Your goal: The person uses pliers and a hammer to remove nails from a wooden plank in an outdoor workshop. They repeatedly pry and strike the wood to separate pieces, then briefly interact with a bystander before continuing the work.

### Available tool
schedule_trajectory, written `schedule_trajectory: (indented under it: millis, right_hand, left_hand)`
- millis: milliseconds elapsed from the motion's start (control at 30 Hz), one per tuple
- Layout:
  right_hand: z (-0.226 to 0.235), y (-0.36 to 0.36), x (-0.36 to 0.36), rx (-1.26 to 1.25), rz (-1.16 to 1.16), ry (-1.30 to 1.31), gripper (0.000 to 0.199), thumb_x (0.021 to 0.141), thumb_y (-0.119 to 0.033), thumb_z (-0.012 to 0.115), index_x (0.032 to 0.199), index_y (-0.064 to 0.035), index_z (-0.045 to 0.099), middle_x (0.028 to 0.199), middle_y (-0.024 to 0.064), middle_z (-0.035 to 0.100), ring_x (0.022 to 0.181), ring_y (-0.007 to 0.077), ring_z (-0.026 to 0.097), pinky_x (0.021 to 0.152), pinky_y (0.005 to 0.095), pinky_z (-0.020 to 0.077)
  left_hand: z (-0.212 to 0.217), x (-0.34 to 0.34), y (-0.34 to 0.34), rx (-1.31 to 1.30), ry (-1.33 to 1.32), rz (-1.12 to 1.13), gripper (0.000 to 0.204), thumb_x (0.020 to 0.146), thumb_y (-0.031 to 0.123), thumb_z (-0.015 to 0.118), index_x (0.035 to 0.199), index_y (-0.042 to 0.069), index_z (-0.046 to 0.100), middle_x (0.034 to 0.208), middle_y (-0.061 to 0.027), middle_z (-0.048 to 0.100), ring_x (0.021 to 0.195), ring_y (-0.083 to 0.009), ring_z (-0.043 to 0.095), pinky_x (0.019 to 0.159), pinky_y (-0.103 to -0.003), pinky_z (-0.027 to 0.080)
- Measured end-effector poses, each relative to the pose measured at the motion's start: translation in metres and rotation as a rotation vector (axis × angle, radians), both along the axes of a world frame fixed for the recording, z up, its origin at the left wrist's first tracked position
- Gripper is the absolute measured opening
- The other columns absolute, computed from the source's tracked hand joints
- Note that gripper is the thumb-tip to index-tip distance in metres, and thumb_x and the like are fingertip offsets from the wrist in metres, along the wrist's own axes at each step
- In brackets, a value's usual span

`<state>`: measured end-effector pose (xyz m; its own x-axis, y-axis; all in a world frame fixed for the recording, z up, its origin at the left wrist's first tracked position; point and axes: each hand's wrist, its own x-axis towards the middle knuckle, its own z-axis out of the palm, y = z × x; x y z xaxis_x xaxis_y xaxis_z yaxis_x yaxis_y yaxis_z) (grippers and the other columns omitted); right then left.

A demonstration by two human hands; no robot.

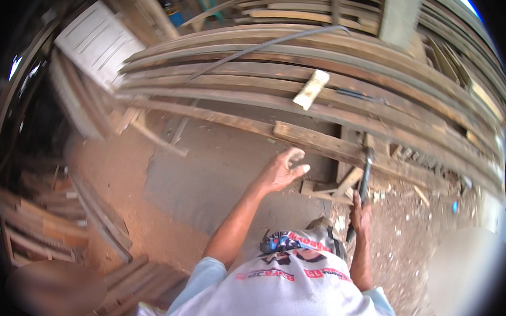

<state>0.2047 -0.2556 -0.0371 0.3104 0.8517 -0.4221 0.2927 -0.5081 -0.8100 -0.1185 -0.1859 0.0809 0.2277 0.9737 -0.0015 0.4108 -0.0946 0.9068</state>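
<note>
Right hand (361, 214) closed around a hammer (366, 174) handle, head raised by the end of a short plank (316, 141). Left hand (283, 169) open, fingers loosely curled, hovering just short of that plank, not touching. Wood offcuts (333, 190) litter the ground below. Beyond: stacked long boards (256, 73), a pale block (311, 89) lying on them. Risk: hammer swings near the free hand; a glancing blow could catch fingers, or loose scraps underfoot shift.
</note>
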Motion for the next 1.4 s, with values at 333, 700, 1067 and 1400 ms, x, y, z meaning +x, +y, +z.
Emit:
schedule_trajectory:
  millis: [333, 700, 1067, 1400]
  right_hand:
    - [0.06, -0.003, 0.026, 0.048, 0.219, -0.034, 0.072, 0.103, -0.063, 0.052, 0.114, 0.0067, 0.065, 0.102, 0.0323, 0.07, 0.104, 0.0451, 0.069, 0.092, 0.0513, 0.0514]
    - [0.029, 0.004, 0.056, 0.074, 0.309, -0.032, 0.075, 0.101, -0.067, 0.054, 0.115, 0.0056, 0.064, 0.101, 0.0302, 0.071, 0.103, 0.0471, 0.069, 0.089, 0.0527, 0.0532]
    - [0.038, -0.012, 0.037, 0.131, 0.205, -0.044, 0.069, 0.101, -0.064, 0.057, 0.107, 0.0047, 0.061, 0.094, 0.0298, 0.069, 0.099, 0.0469, 0.068, 0.087, 0.0534, 0.0521]
    - [0.056, -0.033, -0.015, 0.269, 0.057, -0.028, 0.068, 0.103, -0.06, 0.058, 0.116, 0.0072, 0.057, 0.099, 0.0306, 0.067, 0.099, 0.0463, 0.067, 0.085, 0.051, 0.0526]
  left_hand:
    - [0.2, 0.148, -0.035, 0.838, -0.502, -0.194, 0.147, 0.046, 0.1, 0.072, 0.145, -0.003, 0.04, 0.104, -0.0193, 0.071, 0.095, -0.0251, 0.071, 0.083, -0.035, 0.058]
    - [0.193, 0.212, -0.022, 0.798, -0.528, -0.341, 0.128, 0.067, 0.094, 0.067, 0.147, -0.003, 0.042, 0.107, -0.0198, 0.07, 0.096, -0.0255, 0.07, 0.084, -0.036, 0.057]
    - [0.136, 0.17, 0.035, 0.421, -0.277, -0.429, 0.109, 0.081, 0.082, 0.068, 0.145, -0.004, 0.049, 0.126, -0.0219, 0.065, 0.115, -0.0287, 0.066, 0.093, -0.039, 0.055]
    - [-0.018, 0.063, 0.116, 0.285, 0.738, -0.301, 0.097, 0.072, 0.038, 0.093, 0.152, 0.008, 0.047, 0.151, -0.0209, 0.051, 0.146, -0.04, 0.042, 0.121, -0.057, 0.031]
